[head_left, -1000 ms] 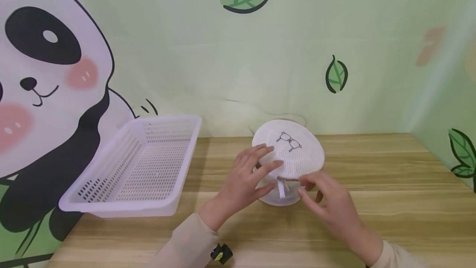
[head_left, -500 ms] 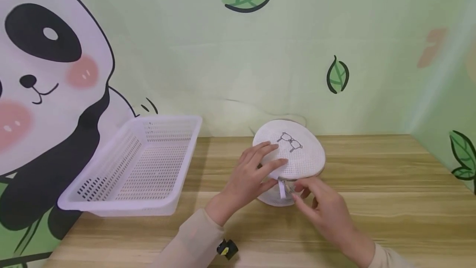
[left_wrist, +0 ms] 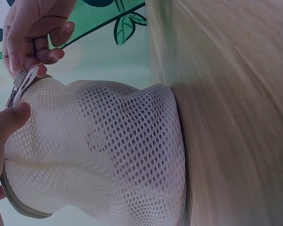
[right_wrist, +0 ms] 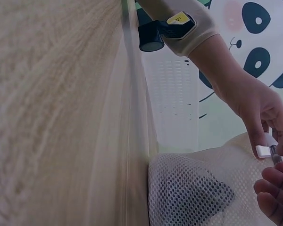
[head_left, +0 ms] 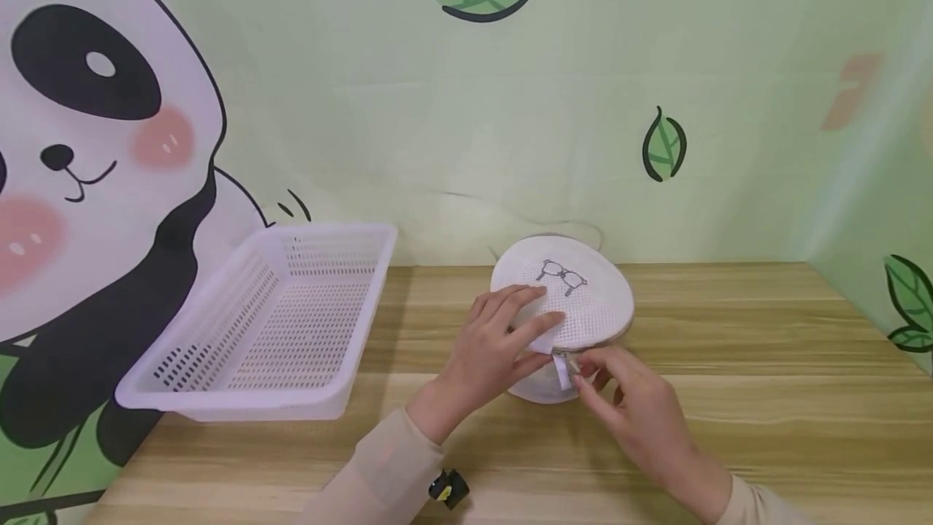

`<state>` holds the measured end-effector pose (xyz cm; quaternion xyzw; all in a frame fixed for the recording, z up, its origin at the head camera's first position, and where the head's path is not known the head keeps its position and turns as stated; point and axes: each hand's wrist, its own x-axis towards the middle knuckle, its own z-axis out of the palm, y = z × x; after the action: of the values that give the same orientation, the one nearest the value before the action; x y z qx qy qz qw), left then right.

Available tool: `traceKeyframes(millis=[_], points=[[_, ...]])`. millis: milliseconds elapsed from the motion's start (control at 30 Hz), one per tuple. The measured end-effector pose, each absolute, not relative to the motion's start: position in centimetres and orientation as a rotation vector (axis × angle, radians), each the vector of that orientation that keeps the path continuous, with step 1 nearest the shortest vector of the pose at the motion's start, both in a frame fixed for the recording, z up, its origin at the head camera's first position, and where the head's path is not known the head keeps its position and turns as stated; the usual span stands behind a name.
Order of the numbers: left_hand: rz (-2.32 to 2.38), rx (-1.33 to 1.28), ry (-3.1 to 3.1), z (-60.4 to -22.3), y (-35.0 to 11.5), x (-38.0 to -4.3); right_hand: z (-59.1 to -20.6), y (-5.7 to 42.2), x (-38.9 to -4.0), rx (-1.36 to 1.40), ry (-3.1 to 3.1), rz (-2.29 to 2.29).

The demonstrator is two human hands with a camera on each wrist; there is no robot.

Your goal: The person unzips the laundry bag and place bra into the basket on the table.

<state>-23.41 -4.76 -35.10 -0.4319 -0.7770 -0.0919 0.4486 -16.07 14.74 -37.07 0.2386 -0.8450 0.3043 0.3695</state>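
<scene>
A round white mesh laundry bag (head_left: 583,314) stands on the wooden table, with an eyeglasses drawing on its top and a zipper round the rim. My left hand (head_left: 488,347) grips the rim, fingers spread over the top and thumb (left_wrist: 12,120) below the edge. A small white fabric tab (head_left: 562,372) hangs beside that thumb. My right hand (head_left: 641,407) pinches the zipper pull (head_left: 573,364) at the front rim; its fingertips partly cover it. Through the mesh in the right wrist view, something dark (right_wrist: 207,200) shows inside the bag; its kind is unclear.
To the left, a white perforated plastic basket (head_left: 240,403) sits on the table (head_left: 765,395). A backdrop (head_left: 408,136) with a panda and leaves rises behind. A black camera (head_left: 448,489) is strapped at my left wrist.
My right hand has moved slightly left to the zipper pull beside the white tab. My left hand has shifted a little right along the rim. The bag has turned slightly; the basket stays put.
</scene>
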Motion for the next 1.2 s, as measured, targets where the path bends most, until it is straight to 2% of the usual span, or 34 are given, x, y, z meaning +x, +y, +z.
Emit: traceKeyframes(millis=[533, 1200], points=[[-0.158, -1.042, -1.908, -35.51, -4.73, -23.39, -37.35, 14.26, -16.63, 0.584, -2.134, 0.848], [-0.207, -1.131, -1.788, -36.09, -4.52, -23.67, -36.95, 13.81, -16.74, 0.541, -2.146, 0.904]])
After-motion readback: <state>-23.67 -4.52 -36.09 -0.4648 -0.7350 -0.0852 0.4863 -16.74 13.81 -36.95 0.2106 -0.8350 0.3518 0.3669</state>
